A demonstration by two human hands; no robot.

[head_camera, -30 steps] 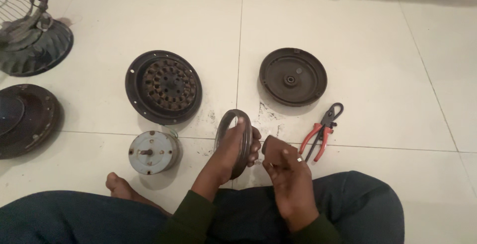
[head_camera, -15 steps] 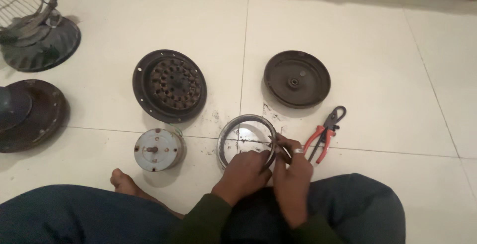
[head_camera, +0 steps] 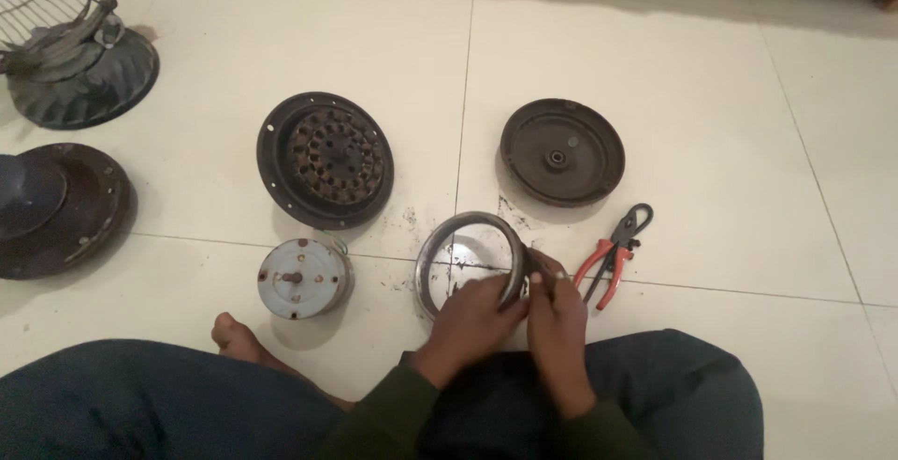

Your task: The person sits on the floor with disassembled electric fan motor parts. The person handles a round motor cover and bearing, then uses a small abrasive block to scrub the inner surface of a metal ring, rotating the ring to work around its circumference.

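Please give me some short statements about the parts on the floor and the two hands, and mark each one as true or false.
1. Both hands are at the metal ring. True: the left hand and the right hand meet at its near right edge.
2. The pliers are in the right hand. False: they lie on the floor, just right of that hand.
3. The small grey motor lies left of the ring. True.
4. The ring is lifted upright off the floor. False: it lies nearly flat on the tile.
5. The dark round cover lies beyond the ring, to the right. True.
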